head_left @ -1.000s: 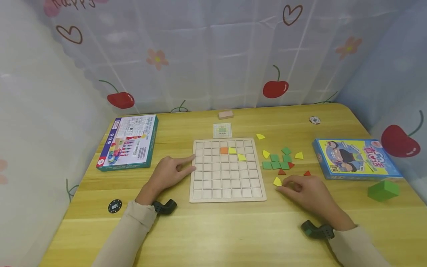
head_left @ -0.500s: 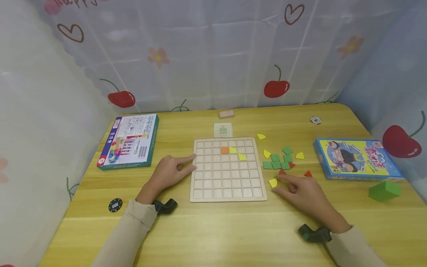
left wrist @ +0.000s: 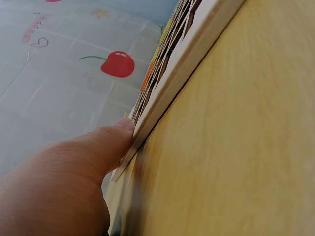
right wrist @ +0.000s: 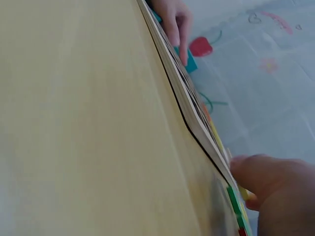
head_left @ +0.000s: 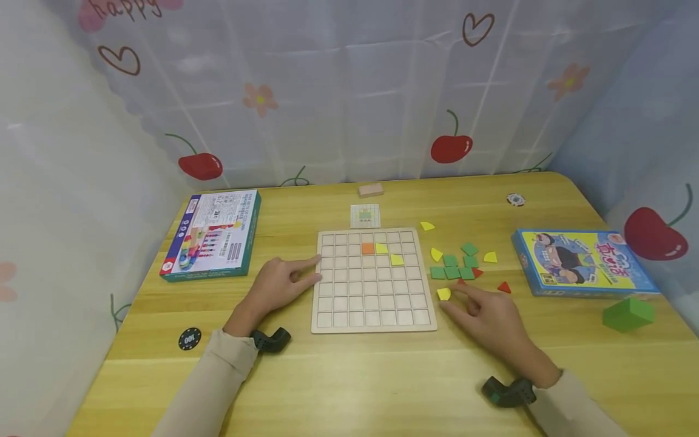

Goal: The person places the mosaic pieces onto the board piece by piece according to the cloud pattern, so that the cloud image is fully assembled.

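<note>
Curtain (head_left: 349,91) reads "happy"; black chip (head_left: 189,338) "100".

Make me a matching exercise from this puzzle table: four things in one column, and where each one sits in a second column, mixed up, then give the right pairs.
Things
1. orange tile
2. green block
3. black chip
4. yellow piece by the right hand

Places
A. on the table by the left sleeve
B. in a cell of the grid board
C. on the table just off the board's right edge
D. in front of the blue and yellow box

Pairs: 1-B, 2-D, 3-A, 4-C
</note>
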Available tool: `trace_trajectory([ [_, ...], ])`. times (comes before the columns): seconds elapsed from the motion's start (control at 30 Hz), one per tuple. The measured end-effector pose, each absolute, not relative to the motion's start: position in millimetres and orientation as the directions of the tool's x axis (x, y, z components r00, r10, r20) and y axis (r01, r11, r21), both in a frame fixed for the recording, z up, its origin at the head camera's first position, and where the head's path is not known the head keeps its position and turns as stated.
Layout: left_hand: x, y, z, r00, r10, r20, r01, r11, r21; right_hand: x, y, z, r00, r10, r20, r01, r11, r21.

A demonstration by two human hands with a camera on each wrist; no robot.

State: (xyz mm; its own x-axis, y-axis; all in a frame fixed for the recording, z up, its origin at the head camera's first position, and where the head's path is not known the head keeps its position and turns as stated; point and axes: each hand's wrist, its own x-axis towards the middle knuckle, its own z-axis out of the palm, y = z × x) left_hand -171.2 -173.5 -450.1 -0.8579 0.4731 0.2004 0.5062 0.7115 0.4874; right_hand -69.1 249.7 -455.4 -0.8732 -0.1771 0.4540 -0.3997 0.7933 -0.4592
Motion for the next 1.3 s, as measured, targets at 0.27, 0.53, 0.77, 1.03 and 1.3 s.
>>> trace_trajectory([
  [0.27, -173, -174, -451, -0.856, 0.471, 0.213, 0.511, 0.711, 0.484, -80, 228, -459, -0.843, -0.157, 0.514, -0.433, 0.765, -0.477],
  [0.53, -171, -175, -455, -0.858, 0.472, 0.201, 0.506, 0.714, 0.483, -99, 199, -456, -0.840, -0.166, 0.516, -0.439, 0.766, -0.469],
  [0.77, -169, -174, -454, -0.870, 0.460, 0.178, 0.484, 0.726, 0.488, -112, 181, -455, -0.890, -0.134, 0.435, -0.367, 0.776, -0.513],
  [1.03, -173, -172, -455, -0.863, 0.475, 0.176, 0.496, 0.726, 0.477, -116, 178, -457, -0.902, -0.132, 0.411, -0.335, 0.815, -0.474],
  [1.3, -172, -173, -451, -0.867, 0.465, 0.179, 0.489, 0.724, 0.486, -118, 175, -458, -0.863, -0.176, 0.473, -0.386, 0.834, -0.394],
])
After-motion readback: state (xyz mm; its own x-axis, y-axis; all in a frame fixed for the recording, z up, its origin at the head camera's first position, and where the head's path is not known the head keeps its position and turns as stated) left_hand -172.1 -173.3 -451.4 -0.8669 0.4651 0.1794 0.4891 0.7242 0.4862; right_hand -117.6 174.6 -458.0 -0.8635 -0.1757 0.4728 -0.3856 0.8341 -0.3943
